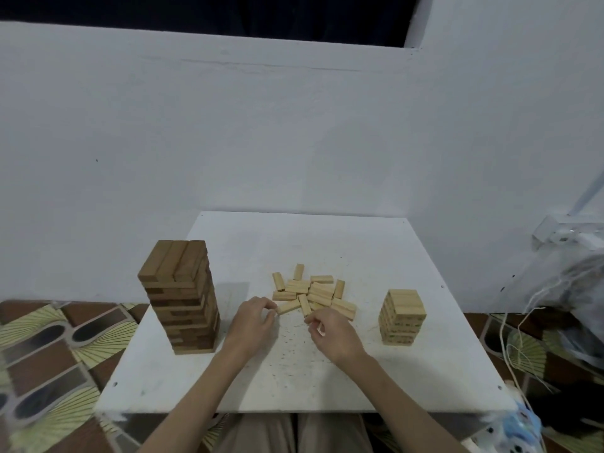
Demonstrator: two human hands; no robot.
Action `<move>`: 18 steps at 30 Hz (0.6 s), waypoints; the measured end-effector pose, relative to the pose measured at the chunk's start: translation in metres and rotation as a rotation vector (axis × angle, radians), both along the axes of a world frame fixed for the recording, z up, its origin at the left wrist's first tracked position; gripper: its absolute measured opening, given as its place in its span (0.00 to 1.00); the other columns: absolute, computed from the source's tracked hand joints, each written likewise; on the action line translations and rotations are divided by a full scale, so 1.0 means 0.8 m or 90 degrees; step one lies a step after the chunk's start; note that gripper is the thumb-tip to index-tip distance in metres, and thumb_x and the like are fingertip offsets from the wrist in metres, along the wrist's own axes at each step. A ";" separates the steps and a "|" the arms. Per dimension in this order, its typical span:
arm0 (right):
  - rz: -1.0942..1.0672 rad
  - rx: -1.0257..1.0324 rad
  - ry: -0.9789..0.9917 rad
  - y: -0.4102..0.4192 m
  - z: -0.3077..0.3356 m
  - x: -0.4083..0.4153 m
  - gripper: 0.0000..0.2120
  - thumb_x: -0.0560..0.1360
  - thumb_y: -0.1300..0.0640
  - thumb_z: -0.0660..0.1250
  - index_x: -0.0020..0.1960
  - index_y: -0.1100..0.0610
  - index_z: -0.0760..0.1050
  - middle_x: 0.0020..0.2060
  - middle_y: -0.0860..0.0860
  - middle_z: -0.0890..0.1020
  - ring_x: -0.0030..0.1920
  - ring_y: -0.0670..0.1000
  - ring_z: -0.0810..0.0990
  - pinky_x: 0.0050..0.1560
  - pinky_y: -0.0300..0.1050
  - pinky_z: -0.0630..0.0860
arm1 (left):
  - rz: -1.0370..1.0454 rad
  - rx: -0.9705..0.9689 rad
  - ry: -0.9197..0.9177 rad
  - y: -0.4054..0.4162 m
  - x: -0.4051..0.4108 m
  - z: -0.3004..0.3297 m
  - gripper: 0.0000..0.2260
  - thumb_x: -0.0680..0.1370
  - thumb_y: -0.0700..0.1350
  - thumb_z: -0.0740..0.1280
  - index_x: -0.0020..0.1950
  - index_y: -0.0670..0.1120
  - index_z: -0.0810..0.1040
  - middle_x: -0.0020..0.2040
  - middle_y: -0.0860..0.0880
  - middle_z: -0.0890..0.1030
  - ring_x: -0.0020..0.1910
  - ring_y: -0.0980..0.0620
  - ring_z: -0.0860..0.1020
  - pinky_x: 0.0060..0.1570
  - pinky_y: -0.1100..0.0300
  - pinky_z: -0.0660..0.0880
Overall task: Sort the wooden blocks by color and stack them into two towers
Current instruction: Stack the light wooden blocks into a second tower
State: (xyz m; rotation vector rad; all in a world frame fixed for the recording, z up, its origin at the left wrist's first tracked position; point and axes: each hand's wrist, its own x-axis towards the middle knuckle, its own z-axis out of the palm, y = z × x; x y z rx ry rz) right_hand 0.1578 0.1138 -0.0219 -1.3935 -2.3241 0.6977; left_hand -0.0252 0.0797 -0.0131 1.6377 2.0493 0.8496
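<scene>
Your white table [408,380] carries everything, and the layout follows the sort: finished work at the flanks, raw stock between them, so each hand has a short trip outward

The dark tower [181,297] stands tall at your left, near the table's left edge. No dark blocks lie loose, so I judge that colour done; it sits well apart from the pile, where a reaching hand is less likely to knock it

The light tower [402,317] is far shorter and stands at your right, with much of its stock not yet stacked

That stock is the loose pile of light blocks [313,294], heaped criss-cross in the middle, just beyond your fingers

Your left hand [253,325] has thumb and fingertips pinching the near end of one light block [289,307] at the pile's edge, probably to draw it clear without disturbing the rest

Your right hand [330,333] is curled at the pile's near side; a pale sliver shows by the fingers, but I cannot tell whether it grips a block
</scene>
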 end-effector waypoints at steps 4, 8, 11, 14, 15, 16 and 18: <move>-0.013 0.020 -0.010 0.007 -0.010 -0.018 0.13 0.78 0.60 0.62 0.61 0.52 0.75 0.56 0.45 0.75 0.54 0.41 0.72 0.55 0.38 0.72 | -0.025 0.024 -0.004 0.013 0.000 -0.008 0.07 0.80 0.41 0.60 0.54 0.44 0.77 0.53 0.49 0.76 0.53 0.52 0.73 0.48 0.65 0.67; -0.008 0.115 -0.058 0.016 -0.016 -0.038 0.16 0.78 0.58 0.63 0.66 0.54 0.71 0.60 0.48 0.72 0.61 0.49 0.69 0.61 0.44 0.71 | -0.054 0.063 0.035 0.030 0.001 -0.011 0.11 0.79 0.38 0.60 0.61 0.43 0.73 0.60 0.48 0.73 0.59 0.52 0.68 0.57 0.65 0.65; 0.008 0.175 -0.122 0.025 -0.017 -0.048 0.19 0.77 0.56 0.64 0.68 0.56 0.70 0.65 0.50 0.72 0.62 0.55 0.69 0.65 0.50 0.68 | -0.097 0.037 0.058 0.043 0.002 -0.013 0.19 0.79 0.41 0.62 0.70 0.42 0.67 0.71 0.46 0.67 0.70 0.48 0.62 0.69 0.59 0.60; 0.010 0.187 -0.184 0.029 -0.015 -0.055 0.20 0.77 0.54 0.65 0.68 0.57 0.70 0.66 0.50 0.72 0.62 0.57 0.70 0.62 0.52 0.69 | -0.102 -0.021 0.115 0.052 0.003 -0.018 0.22 0.81 0.46 0.57 0.75 0.43 0.60 0.76 0.48 0.59 0.75 0.48 0.54 0.72 0.58 0.50; 0.004 0.199 -0.194 0.029 -0.014 -0.057 0.19 0.75 0.54 0.68 0.64 0.57 0.74 0.62 0.50 0.75 0.59 0.58 0.73 0.57 0.53 0.72 | -0.106 -0.026 0.131 0.053 0.004 -0.019 0.22 0.82 0.46 0.56 0.75 0.43 0.60 0.76 0.48 0.59 0.75 0.49 0.53 0.72 0.59 0.49; -0.004 0.212 -0.197 0.031 -0.015 -0.057 0.18 0.71 0.54 0.72 0.59 0.57 0.77 0.57 0.50 0.79 0.54 0.58 0.77 0.52 0.53 0.75 | -0.111 -0.022 0.136 0.053 0.005 -0.020 0.21 0.82 0.45 0.56 0.74 0.42 0.61 0.75 0.47 0.61 0.75 0.49 0.55 0.72 0.60 0.49; 0.000 0.214 -0.208 0.033 -0.019 -0.059 0.15 0.68 0.54 0.76 0.53 0.56 0.80 0.52 0.50 0.81 0.49 0.58 0.79 0.46 0.53 0.76 | -0.110 0.006 0.109 0.049 0.006 -0.020 0.18 0.81 0.43 0.58 0.70 0.40 0.67 0.71 0.45 0.68 0.71 0.47 0.63 0.71 0.58 0.56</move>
